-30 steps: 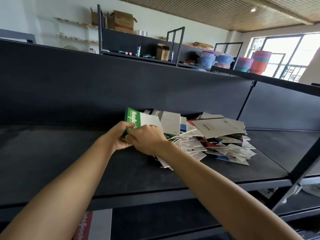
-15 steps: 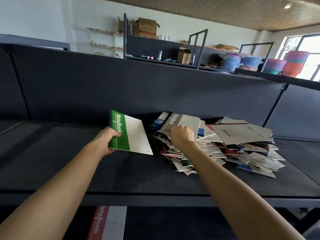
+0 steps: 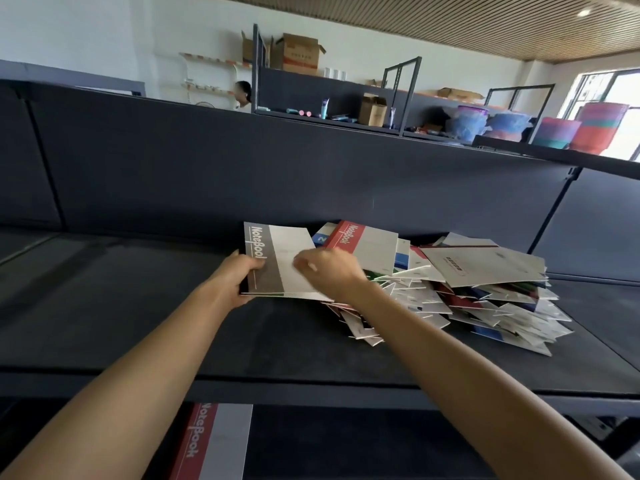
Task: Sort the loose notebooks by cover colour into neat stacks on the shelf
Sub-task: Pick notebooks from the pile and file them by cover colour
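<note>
1. Lower shelf (image 3: 346, 445), nearest: one red notebook (image 3: 207, 441) lying flat, partly hidden under the front edge of the shelf above.
2. Shelf (image 3: 138, 323), dark: its left half is bare, probably room for the colour stacks.
3. Left hand (image 3: 232, 282), mid-shelf: thumb over the cover and fingers beneath, clamped on the spine side of the grey notebook (image 3: 273, 251). It holds this just clear of the shelf, probably as a gathering hand. A thin greenish edge shows underneath.
4. Right hand (image 3: 329, 271): fingers bent onto the same cover's white half. Blur hides whether they pinch or press, though they seem to be squaring it.
5. Loose pile (image 3: 467, 299), right half towards the back edge: mixed colours, fanned out and unsorted.
6. Red-banded notebook (image 3: 363, 244): on top of the pile beside the right hand, probably the easiest next pick.
7. Beyond: cardboard boxes (image 3: 298, 53), stacked baskets (image 3: 599, 126).
</note>
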The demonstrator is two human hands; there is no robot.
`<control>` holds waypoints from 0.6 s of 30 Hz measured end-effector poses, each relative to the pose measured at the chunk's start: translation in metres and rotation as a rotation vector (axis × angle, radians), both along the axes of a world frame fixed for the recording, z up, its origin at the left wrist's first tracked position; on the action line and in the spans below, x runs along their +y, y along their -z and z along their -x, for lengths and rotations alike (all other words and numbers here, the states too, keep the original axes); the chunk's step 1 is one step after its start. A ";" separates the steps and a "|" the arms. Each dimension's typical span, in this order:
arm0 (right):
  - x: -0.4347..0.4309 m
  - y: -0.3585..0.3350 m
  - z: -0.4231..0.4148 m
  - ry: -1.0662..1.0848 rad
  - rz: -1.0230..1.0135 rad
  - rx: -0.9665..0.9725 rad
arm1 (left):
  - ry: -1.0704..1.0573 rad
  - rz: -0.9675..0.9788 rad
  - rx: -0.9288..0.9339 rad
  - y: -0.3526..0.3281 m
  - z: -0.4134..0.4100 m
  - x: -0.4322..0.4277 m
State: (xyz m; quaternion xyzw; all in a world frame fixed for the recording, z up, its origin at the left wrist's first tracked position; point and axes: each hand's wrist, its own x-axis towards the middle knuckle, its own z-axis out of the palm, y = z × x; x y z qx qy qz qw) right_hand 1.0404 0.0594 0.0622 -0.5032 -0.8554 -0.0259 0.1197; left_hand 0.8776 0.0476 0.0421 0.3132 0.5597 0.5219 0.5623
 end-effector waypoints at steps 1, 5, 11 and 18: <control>0.010 -0.001 -0.010 0.098 0.003 0.020 | -0.003 0.005 0.022 -0.001 0.001 -0.002; 0.032 0.008 -0.040 0.377 0.079 -0.083 | -0.020 0.013 0.069 0.001 0.007 -0.006; 0.021 0.008 -0.038 0.406 -0.112 -0.201 | -0.079 0.003 0.092 0.006 0.013 -0.011; -0.013 0.008 -0.005 0.039 -0.230 -0.218 | -0.072 -0.012 0.011 0.004 -0.001 -0.013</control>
